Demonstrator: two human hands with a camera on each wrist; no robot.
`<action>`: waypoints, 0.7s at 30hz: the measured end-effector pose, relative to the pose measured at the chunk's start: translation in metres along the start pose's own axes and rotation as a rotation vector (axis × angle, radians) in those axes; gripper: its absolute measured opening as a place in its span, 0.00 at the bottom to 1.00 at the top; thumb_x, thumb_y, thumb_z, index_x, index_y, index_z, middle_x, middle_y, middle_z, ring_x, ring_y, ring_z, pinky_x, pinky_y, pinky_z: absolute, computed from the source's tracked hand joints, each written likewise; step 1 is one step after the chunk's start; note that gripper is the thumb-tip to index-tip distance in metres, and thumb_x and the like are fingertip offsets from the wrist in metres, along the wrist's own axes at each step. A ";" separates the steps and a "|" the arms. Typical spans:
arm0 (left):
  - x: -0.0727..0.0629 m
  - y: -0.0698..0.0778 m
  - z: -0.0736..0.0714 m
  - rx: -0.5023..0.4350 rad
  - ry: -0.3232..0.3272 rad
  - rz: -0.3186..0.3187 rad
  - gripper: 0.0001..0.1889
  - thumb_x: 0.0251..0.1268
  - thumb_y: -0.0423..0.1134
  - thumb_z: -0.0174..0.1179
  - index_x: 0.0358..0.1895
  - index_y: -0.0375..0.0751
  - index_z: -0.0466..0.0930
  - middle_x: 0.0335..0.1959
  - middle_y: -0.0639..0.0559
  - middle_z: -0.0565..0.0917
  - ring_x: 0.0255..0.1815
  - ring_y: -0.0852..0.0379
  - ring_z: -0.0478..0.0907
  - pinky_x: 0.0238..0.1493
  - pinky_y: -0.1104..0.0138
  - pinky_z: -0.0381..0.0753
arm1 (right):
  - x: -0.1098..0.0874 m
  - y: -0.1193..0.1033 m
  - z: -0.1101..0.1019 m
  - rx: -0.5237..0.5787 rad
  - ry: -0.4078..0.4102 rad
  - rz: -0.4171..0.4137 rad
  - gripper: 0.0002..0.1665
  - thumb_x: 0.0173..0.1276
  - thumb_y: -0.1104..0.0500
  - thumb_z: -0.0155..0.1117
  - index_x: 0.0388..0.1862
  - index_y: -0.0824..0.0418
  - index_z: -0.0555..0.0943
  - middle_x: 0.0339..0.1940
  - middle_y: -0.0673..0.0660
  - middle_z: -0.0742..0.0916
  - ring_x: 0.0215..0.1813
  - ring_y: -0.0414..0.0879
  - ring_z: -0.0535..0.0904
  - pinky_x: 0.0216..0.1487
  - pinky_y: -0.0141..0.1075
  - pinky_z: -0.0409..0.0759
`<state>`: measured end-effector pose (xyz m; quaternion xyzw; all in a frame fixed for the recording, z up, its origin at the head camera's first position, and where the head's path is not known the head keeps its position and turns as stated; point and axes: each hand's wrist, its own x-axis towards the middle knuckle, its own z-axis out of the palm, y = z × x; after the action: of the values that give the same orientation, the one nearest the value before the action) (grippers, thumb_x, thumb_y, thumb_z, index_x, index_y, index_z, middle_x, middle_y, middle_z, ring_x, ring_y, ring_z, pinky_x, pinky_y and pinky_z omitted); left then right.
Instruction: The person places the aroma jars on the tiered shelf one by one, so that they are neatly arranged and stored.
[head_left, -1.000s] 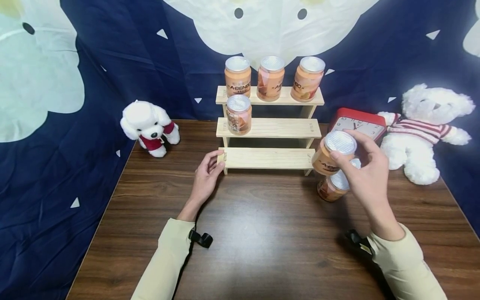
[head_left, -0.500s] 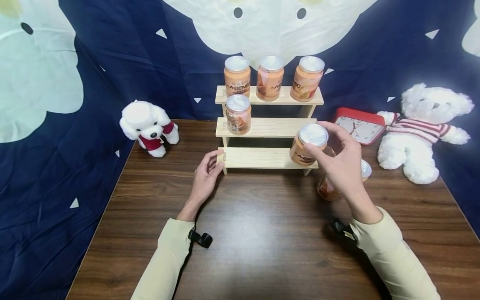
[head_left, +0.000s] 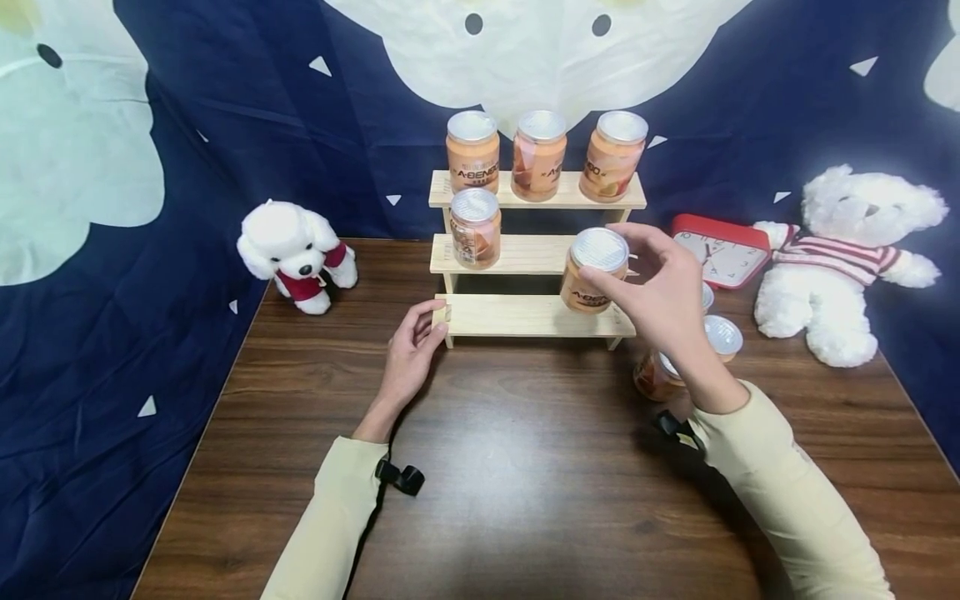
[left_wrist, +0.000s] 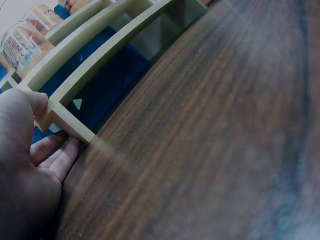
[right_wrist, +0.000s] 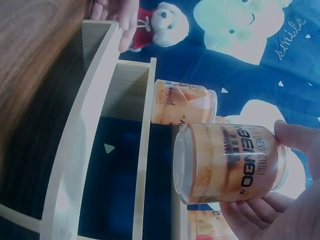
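above the right of the wooden stand (head_left: pixel 506 317), an orange jar (right_wrist: pixel 227 162) has just moved left from over other jars (head_left: pixel 723 334), clamped between thumb and fingers of the right hand (head_left: pixel 666 287), nearer the shelves but unplaced, while the left hand (head_left: pixel 411 352) grips the stand's end.

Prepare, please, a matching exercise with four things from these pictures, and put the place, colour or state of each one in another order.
Column 1
1. Right hand
2. Toy dog
3. Left hand
4. Clock

Column 2
A. red-framed, next to the toy bear
B. at the left end of the lowest shelf
C. gripping a jar
D. white, in a red garment

Right pairs: 1-C, 2-D, 3-B, 4-A.
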<state>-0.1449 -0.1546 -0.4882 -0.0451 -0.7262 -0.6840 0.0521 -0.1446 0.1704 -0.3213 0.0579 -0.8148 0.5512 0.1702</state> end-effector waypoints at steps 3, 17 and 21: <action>0.000 0.000 0.000 0.003 0.001 0.001 0.21 0.85 0.28 0.60 0.75 0.31 0.76 0.72 0.33 0.82 0.73 0.45 0.80 0.72 0.70 0.81 | 0.007 -0.001 0.005 0.022 0.004 -0.001 0.31 0.63 0.61 0.88 0.64 0.65 0.88 0.54 0.57 0.92 0.52 0.39 0.88 0.58 0.28 0.87; 0.000 0.001 0.000 0.005 0.000 0.008 0.21 0.85 0.29 0.61 0.75 0.33 0.76 0.72 0.34 0.83 0.73 0.46 0.80 0.72 0.71 0.80 | 0.018 0.011 0.039 0.178 0.096 0.013 0.30 0.63 0.60 0.88 0.63 0.67 0.88 0.53 0.55 0.91 0.54 0.41 0.86 0.59 0.32 0.86; 0.000 0.000 -0.001 0.006 0.002 0.006 0.21 0.85 0.29 0.61 0.75 0.32 0.76 0.72 0.34 0.83 0.72 0.48 0.80 0.71 0.71 0.80 | 0.023 0.015 0.050 0.199 0.122 -0.022 0.30 0.62 0.59 0.88 0.61 0.66 0.89 0.53 0.56 0.92 0.55 0.42 0.86 0.61 0.35 0.87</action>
<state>-0.1448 -0.1552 -0.4881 -0.0466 -0.7281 -0.6817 0.0552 -0.1808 0.1328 -0.3437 0.0500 -0.7434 0.6300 0.2190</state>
